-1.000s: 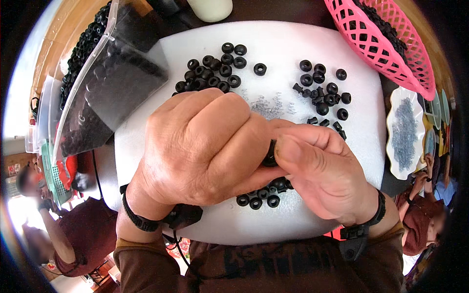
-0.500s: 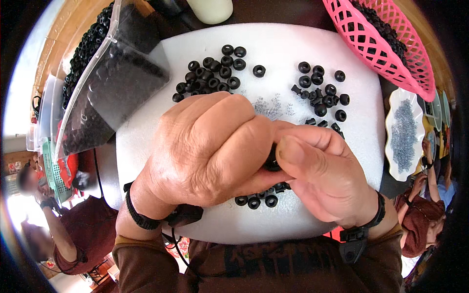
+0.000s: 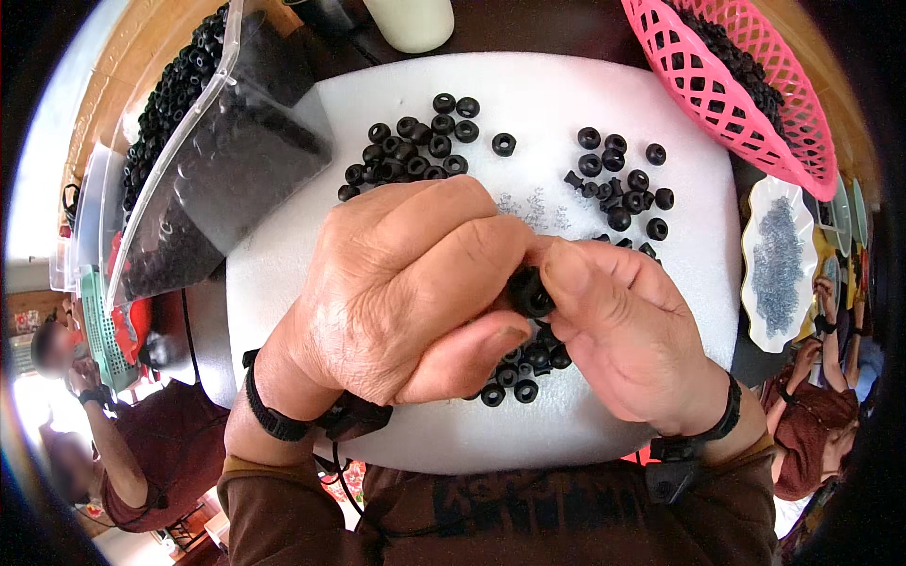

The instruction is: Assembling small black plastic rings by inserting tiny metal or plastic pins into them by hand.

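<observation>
Over the white foam board (image 3: 283, 311) my two hands meet near the middle. A thick black ring (image 3: 532, 294) with a hole through it is pinched between the thumb and fingers of my right hand (image 3: 634, 335). My left hand (image 3: 406, 292) is closed against the ring's left side, its fingertips hidden and its thumb drawn back below. Behind my left hand lies a pile of loose black rings (image 3: 415, 151). Another group (image 3: 613, 162), mixed with small waisted black pieces, lies at the right. More black rings (image 3: 510, 375) show beneath my hands.
A clear bin (image 3: 226, 141) of black pieces stands at the left. A pink lattice basket (image 3: 802, 141) holds more at the far right. Tiny clear bits (image 3: 533, 209) lie on the board, and a white scalloped dish (image 3: 755, 283) holds many. Other people sit at both sides.
My left thumb has drawn back toward me from under the ring, and more of the ring now shows between my hands. Both hands stay close together.
</observation>
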The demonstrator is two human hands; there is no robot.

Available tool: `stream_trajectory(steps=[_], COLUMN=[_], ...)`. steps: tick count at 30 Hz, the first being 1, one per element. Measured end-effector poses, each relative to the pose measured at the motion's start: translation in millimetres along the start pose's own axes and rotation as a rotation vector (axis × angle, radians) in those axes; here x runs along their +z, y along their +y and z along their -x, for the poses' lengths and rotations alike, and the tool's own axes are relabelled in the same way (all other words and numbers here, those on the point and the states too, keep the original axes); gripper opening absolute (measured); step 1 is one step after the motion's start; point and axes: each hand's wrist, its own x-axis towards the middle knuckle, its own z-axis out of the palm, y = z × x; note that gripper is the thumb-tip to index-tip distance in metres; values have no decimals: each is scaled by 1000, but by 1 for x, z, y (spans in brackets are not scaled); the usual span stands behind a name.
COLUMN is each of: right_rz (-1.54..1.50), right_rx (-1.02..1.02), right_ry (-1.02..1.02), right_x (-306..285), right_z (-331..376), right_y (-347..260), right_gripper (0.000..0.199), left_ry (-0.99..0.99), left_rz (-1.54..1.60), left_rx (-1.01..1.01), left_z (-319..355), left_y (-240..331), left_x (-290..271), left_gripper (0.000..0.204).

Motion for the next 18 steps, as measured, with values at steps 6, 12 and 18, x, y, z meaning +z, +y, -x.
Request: stream_trajectory(steps=[6,12,18], right_rz=[326,1059,1361], right_rx=[-49,-419,-656], right_ry=[96,0,-29], right_x=[5,-6,-6], right_z=[-2,-4,-8], right_y=[2,-6,-6], right_gripper=[39,34,31], left_ry=[20,-26,-106], left_rz=[79,88,357], left_rx=[-11,-36,-140], left_z=[-4,-9,-6], left_y=[-3,5,4], left_x=[2,-6,-6], left_gripper=[21,7,5])
